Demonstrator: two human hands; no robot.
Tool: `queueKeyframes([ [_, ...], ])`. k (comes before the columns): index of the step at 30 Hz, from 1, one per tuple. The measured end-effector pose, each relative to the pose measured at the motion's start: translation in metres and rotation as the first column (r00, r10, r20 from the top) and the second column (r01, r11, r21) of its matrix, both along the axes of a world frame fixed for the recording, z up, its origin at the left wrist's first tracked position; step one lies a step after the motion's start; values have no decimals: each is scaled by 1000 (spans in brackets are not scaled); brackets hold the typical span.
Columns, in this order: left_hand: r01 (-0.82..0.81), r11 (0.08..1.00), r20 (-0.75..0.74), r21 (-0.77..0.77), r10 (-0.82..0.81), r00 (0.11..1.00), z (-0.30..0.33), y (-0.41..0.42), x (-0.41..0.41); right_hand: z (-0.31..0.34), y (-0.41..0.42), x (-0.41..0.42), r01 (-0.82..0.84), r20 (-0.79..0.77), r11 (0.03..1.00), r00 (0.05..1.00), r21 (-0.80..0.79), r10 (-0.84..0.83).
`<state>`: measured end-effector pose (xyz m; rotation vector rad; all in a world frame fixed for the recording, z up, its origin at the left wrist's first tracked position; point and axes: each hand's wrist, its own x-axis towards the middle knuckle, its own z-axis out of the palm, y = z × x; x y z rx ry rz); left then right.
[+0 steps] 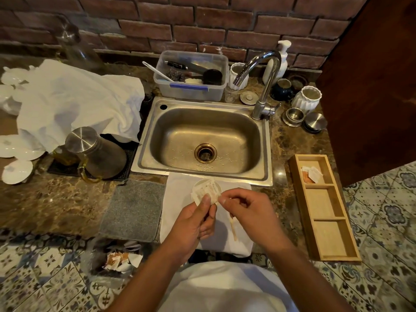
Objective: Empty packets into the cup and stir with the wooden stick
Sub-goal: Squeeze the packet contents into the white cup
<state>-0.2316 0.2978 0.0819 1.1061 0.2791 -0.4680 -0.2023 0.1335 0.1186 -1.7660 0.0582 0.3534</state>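
Both my hands hold a small white packet (208,192) over the white cup (202,183), which stands on a white cloth (177,199) in front of the sink. My left hand (195,224) pinches the packet from below. My right hand (245,210) pinches its right edge with thumb and forefinger. The cup is mostly hidden behind the packet and fingers. The wooden stick (233,228) lies on the cloth under my right hand, partly covered. More packets (311,174) lie in the far compartment of a wooden tray (326,224) at the right.
A steel sink (204,140) with a faucet (263,86) lies beyond the cloth. A grey mat (135,210) is to the left, with a metal jug (96,152) behind it. A bin with torn wrappers (119,260) stands on the floor at lower left.
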Motion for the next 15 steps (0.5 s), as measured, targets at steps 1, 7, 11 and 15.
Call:
queueKeyframes([
  [1, 5, 1000, 14, 27, -5, 1000, 0, 0, -1, 0, 0, 0, 1, -1, 1000, 1000, 6, -1],
  [7, -87, 985, 128, 152, 68, 989, -5, 11, 0, 4, -7, 6, -102, -67, 994, 992, 27, 103],
  [11, -60, 967, 176, 248, 15, 984, -6, 23, 3, 5, -12, 13, -89, -75, 996, 993, 9, 89],
  [15, -35, 953, 161, 301, -14, 987, -6, 25, 1, 0, -8, 14, -35, -110, 999, 993, 18, 37],
])
